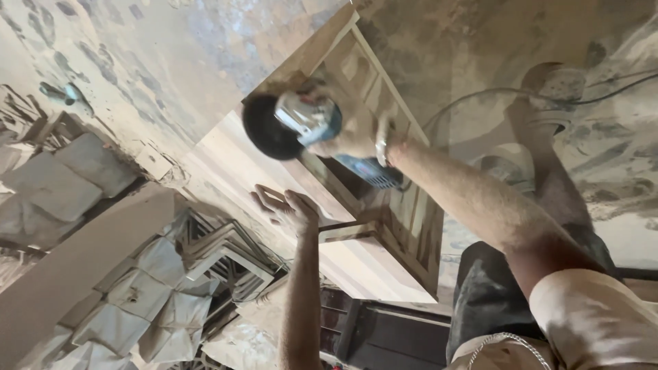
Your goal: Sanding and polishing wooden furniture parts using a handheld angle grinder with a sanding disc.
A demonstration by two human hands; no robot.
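Pale wooden cabinet frame [384, 226] lay at frame centre | my right hand [356, 133] gripped blue-grey angle grinder [322, 127], black disc [267, 129] at 11 o'clock on panel | left hand [291, 209] pressed flat, fingers spread, steadying it

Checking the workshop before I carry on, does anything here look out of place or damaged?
Nothing looks damaged. The blue-and-silver angle grinder sits in the right hand over the pale wooden cabinet; the left hand rests flat on it. Sawdust coats the floor.

Soft, even daylight, dusty haze, weak shadows, slight blur and edge stretching throughout.
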